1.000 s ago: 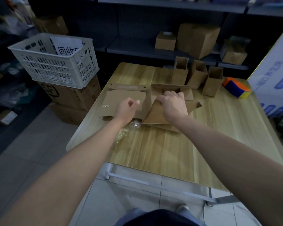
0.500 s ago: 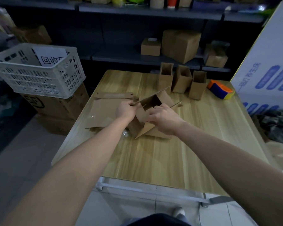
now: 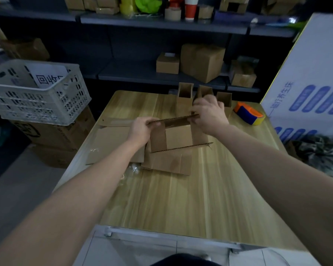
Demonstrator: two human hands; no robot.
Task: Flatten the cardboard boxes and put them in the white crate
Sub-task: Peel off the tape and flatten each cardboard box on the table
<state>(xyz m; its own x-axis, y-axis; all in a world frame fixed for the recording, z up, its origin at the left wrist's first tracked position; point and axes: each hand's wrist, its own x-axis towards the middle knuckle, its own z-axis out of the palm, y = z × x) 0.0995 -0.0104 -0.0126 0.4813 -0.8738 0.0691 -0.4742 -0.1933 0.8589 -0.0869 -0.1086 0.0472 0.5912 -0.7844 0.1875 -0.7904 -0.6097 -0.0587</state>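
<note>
Left hand (image 3: 142, 129): pinched brown corrugated cardboard box (image 3: 178, 139) top edge, above light wooden table (image 3: 181, 198).
Right hand (image 3: 210, 114): gripped same edge.

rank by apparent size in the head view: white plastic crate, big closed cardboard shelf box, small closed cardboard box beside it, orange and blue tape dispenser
1. white plastic crate
2. big closed cardboard box
3. tie: orange and blue tape dispenser, small closed cardboard box; the dispenser is nearer, so unranked
</note>
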